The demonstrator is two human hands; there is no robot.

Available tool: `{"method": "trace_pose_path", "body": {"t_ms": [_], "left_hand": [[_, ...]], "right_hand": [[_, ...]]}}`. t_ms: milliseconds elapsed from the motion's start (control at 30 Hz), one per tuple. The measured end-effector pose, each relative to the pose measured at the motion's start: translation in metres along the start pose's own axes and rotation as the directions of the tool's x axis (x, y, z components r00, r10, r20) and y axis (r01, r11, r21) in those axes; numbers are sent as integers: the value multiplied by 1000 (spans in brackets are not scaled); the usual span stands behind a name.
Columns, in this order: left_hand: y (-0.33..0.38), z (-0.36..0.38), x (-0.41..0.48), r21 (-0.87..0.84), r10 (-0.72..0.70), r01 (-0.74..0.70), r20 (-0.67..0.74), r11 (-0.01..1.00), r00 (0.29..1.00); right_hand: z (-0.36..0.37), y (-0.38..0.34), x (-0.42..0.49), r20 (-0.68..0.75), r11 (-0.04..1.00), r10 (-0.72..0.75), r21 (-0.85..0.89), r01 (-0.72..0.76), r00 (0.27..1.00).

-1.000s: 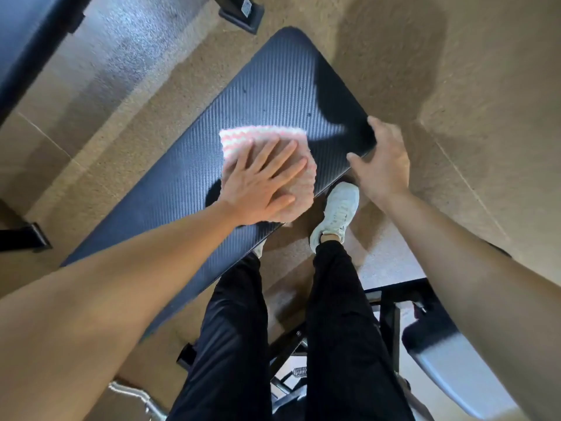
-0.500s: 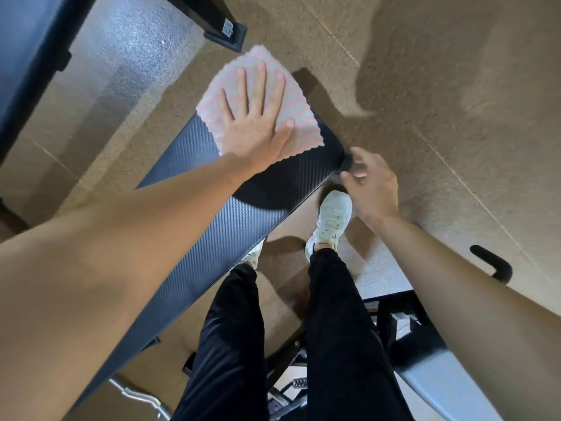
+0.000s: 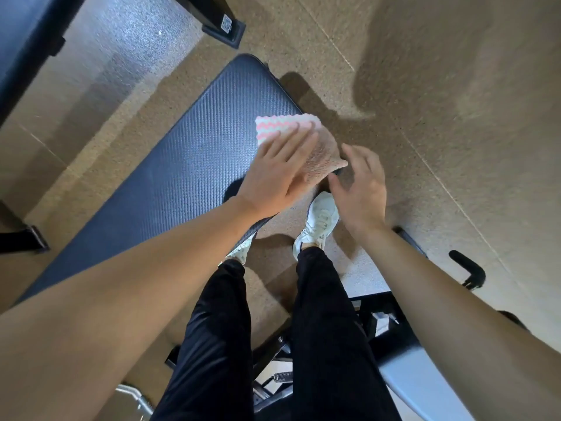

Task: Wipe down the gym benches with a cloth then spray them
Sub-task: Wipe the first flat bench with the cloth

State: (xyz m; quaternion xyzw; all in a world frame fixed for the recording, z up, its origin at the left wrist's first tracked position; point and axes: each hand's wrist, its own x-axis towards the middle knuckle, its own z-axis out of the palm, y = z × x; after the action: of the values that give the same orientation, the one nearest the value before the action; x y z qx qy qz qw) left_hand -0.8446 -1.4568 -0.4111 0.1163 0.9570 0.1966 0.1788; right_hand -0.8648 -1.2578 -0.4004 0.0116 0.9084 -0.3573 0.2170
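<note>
Looking down, I see the bench pad point(image 3: 182, 165) running diagonally, its rounded far end stopping short of a black frame foot point(image 3: 221, 24). Bare speckled floor point(image 3: 425, 117) lies open along its right edge. A second bench point(image 3: 419, 387) sits low at the right, beside my right leg. The pad is dark vinyl with a fine woven-looking texture. The cloth point(image 3: 282, 124) is fluffy, pink and white in zigzag stripes, and drapes over the pad's right edge near the far end, one corner hanging off. My left hand point(image 3: 279, 174) presses it flat, fingers straight. My right hand point(image 3: 361, 189) hovers spread beside the hanging corner; whether it touches the cloth I cannot tell.
</note>
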Motion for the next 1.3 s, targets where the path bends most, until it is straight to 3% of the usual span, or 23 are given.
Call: {"method": "trace_pose_path", "body": {"t_ms": [133,267,367,500,600,633,700,767,900,1033,1200,1300], "left_hand": [[-14,-18,-33,-54,-347,344,-52,937,937],[-22,-18,-58,-17,-526,528,63,849,848],[-22,-15,-61,-43,-500,509,135,860,855],[-21,-17,-55,-36,-519,533,181,846,836],[-20,-20,-54,-13,-507,518,182,855,842],[-20,-20,-55,-6,-508,517,182,856,842],[-20,-20,-54,14,-514,520,181,854,839],[-19,-17,-54,37,-524,526,172,850,834],[-14,-11,-54,38,-539,540,151,841,829],[-16,-9,-54,-4,-547,552,139,834,826],[-14,-7,-57,-14,-569,575,128,818,812],[-15,-3,-61,-10,-568,572,108,820,816]], "right_hand": [[13,-33,20,253,900,-199,-336,279,947],[23,-39,33,449,796,-173,-460,393,876],[16,-31,41,440,827,-113,-456,330,891],[-5,-17,50,384,949,-47,-271,161,922],[-24,-10,60,293,921,172,-386,-49,940],[-31,-8,65,266,917,257,-372,-147,929],[-44,-7,76,270,896,442,-166,-411,855],[-57,-14,89,326,794,560,51,-605,762],[-57,-31,107,420,819,475,111,-563,773],[-32,-58,97,609,861,396,13,-508,687],[-22,-60,95,620,885,364,4,-466,695],[-14,-61,101,615,937,270,8,-348,741]]}}
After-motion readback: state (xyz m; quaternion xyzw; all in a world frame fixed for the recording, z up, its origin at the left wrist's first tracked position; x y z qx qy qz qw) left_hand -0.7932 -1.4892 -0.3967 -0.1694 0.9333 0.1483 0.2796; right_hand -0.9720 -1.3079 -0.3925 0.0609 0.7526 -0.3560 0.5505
